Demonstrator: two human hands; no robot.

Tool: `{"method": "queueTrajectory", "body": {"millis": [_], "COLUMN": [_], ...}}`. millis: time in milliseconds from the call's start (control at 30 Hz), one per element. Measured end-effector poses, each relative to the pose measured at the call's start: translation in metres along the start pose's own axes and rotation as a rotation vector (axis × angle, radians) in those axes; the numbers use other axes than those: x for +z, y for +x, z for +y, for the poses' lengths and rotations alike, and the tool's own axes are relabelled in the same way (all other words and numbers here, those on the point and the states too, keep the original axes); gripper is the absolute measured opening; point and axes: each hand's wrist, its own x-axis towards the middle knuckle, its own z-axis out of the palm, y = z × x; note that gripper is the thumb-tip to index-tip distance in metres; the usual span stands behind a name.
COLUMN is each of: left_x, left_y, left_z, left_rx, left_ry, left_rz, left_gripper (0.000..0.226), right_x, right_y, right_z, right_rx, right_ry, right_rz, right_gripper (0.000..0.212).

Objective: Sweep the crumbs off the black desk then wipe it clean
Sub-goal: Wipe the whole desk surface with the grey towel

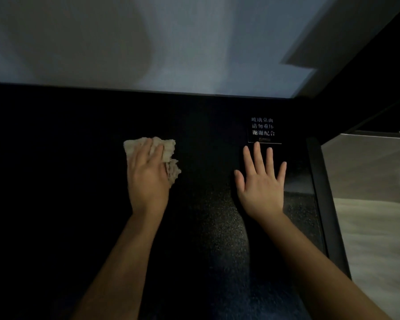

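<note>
Head: left hand (148,175) on cloth (169,147); right hand (261,184) flat near desk (56,181) edge.

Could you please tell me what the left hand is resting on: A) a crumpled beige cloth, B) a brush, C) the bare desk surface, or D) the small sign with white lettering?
A: the left hand lies on top of the crumpled beige cloth on the black desk, while the right hand lies flat with its fingers spread, just below the sign.

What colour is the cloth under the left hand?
The cloth is pale beige, plain with no pattern; it shows best in the head view.
</note>
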Motion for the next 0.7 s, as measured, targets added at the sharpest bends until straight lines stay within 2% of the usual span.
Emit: {"method": "queueTrajectory", "body": {"millis": [33,67,167,233,300,433,500,600,700], "left_x": [0.001,0.004,0.01,0.013,0.013,0.004,0.006,0.012,0.013], "left_y": [-0.003,-0.01,-0.045,-0.062,-0.062,-0.045,-0.045,-0.045,-0.047], "left_z": [0.005,0.013,0.039,0.045,0.046,0.044,0.042,0.038,0.039], "left_rx": [-0.064,-0.055,0.155,0.182,0.192,0.276,0.306,0.335,0.34], "left_ry": [0.031,0.038,-0.025,-0.017,0.005,0.156,0.207,0.202,0.139], "left_rz": [-0.001,-0.012,-0.075,-0.093,-0.111,-0.136,-0.171,-0.205,-0.194], "left_gripper": [0.045,0.045,0.043,0.046,0.053,0.047,0.054,0.06,0.053], "right_x": [0.001,0.001,0.002,0.002,0.002,0.001,0.001,0.002,0.002], "right_y": [-0.002,-0.003,-0.004,-0.005,-0.005,-0.006,-0.006,-0.006,-0.006], "right_z": [0.0,0.0,-0.001,-0.002,-0.003,-0.003,-0.003,-0.003,-0.002], "right_rx": [0.002,0.005,0.011,0.018,0.018,0.024,0.024,0.026,0.027], "right_ry": [0.0,0.001,0.004,0.011,0.015,0.028,0.022,0.021,0.018], "right_rz": [-0.002,-0.004,0.003,0.005,0.011,0.016,0.019,0.027,0.018], "right_gripper": [0.064,0.064,0.064,0.064,0.064,0.064,0.064,0.063,0.064]}}
